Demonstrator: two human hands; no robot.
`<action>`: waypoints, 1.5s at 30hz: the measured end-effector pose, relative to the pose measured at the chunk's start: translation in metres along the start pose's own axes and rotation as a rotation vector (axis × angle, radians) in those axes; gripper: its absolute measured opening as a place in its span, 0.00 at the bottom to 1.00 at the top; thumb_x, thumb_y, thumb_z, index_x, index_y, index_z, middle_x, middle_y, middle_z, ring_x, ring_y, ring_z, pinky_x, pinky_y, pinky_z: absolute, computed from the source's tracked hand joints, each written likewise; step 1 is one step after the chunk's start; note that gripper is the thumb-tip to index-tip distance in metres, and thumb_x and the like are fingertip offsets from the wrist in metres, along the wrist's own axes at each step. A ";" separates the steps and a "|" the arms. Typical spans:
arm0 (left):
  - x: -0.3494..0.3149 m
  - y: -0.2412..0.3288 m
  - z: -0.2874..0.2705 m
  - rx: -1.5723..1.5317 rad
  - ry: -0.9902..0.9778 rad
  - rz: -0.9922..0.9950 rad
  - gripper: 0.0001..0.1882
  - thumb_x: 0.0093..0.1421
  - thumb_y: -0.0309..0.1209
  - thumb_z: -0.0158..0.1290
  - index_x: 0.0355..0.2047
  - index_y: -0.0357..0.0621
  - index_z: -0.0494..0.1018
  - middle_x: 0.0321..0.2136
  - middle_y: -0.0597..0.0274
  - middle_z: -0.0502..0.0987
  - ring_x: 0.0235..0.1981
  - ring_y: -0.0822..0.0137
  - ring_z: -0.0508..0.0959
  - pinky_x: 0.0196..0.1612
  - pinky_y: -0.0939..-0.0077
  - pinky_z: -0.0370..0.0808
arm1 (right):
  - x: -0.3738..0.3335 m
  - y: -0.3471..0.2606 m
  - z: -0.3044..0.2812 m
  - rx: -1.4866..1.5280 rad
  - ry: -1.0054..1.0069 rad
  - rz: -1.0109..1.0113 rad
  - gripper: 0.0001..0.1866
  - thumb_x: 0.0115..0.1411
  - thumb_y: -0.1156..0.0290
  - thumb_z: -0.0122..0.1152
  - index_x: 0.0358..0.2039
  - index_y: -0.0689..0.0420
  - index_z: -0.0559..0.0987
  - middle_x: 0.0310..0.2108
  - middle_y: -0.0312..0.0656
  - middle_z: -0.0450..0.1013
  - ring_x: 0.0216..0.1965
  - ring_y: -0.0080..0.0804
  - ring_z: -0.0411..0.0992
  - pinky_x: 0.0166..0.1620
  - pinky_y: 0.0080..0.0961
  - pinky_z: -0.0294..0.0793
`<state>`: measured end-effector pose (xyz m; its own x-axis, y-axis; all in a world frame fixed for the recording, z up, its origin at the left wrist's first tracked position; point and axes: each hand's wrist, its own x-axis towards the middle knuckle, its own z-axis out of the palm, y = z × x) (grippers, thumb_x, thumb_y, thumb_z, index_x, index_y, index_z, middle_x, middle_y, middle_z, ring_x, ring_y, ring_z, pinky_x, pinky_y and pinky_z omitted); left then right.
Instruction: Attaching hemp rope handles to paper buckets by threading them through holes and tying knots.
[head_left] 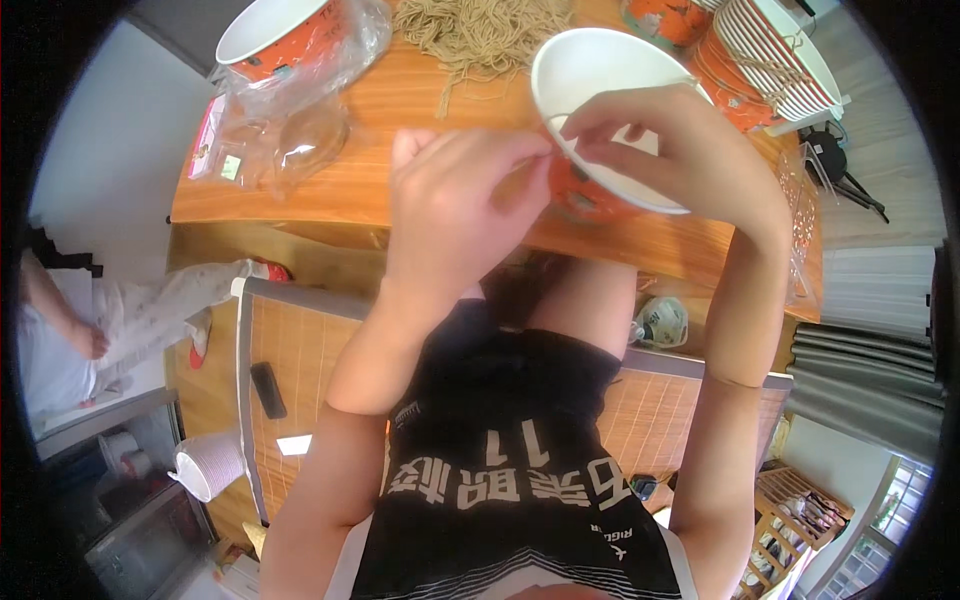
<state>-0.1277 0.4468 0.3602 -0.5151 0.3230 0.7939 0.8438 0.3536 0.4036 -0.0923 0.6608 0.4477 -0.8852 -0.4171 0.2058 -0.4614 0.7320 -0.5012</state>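
Observation:
A paper bucket [590,75], white inside and orange outside, stands tilted toward me near the table's front edge. My left hand [455,200] is at the left side of its rim, thumb and forefinger pinched together. Over the bucket's mouth reaches my right hand [685,150], its thumb and fingertips drawn together at the same stretch of rim, close to the left fingertips. Whatever the two pinches hold is too small to make out. Behind the bucket lies a loose heap of tan cords [480,35].
Nested orange buckets [790,70] with tan cord handles stand at the far right. Another bucket [285,40] in clear plastic wrap [350,60] sits far left. Clear packaging [285,150] lies before it. Beside me on the bench rests a dark phone [267,390]. A person [70,330] is at left.

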 end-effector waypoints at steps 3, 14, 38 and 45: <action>0.000 -0.004 0.000 -0.016 0.022 0.014 0.07 0.49 0.26 0.67 0.29 0.48 0.80 0.26 0.66 0.81 0.26 0.67 0.79 0.35 0.72 0.65 | 0.002 -0.002 0.001 -0.021 -0.019 0.004 0.09 0.60 0.74 0.64 0.41 0.59 0.83 0.34 0.44 0.81 0.37 0.33 0.81 0.44 0.30 0.79; 0.000 -0.002 0.001 -0.036 0.016 0.025 0.07 0.50 0.27 0.68 0.30 0.47 0.81 0.22 0.67 0.78 0.21 0.68 0.74 0.31 0.74 0.63 | 0.003 -0.007 0.001 -0.040 -0.029 -0.001 0.08 0.57 0.73 0.65 0.37 0.60 0.84 0.32 0.44 0.81 0.36 0.35 0.81 0.42 0.30 0.78; -0.010 0.024 -0.009 -0.531 -0.251 -0.358 0.11 0.60 0.19 0.56 0.44 0.35 0.80 0.30 0.60 0.80 0.29 0.73 0.75 0.35 0.82 0.70 | -0.051 -0.057 0.101 -0.400 0.824 0.148 0.11 0.53 0.76 0.71 0.37 0.53 0.82 0.28 0.35 0.76 0.26 0.31 0.76 0.28 0.25 0.74; 0.009 0.023 -0.015 -0.507 -0.263 -0.387 0.07 0.59 0.27 0.63 0.37 0.39 0.83 0.26 0.61 0.79 0.21 0.73 0.72 0.26 0.79 0.68 | -0.050 -0.053 0.108 -0.379 0.825 0.040 0.13 0.50 0.76 0.72 0.38 0.54 0.83 0.29 0.33 0.75 0.29 0.31 0.76 0.31 0.26 0.75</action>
<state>-0.1111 0.4445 0.3838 -0.7590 0.4809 0.4390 0.5249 0.0530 0.8495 -0.0176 0.5850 0.3736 -0.5946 0.0235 0.8037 -0.2886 0.9267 -0.2406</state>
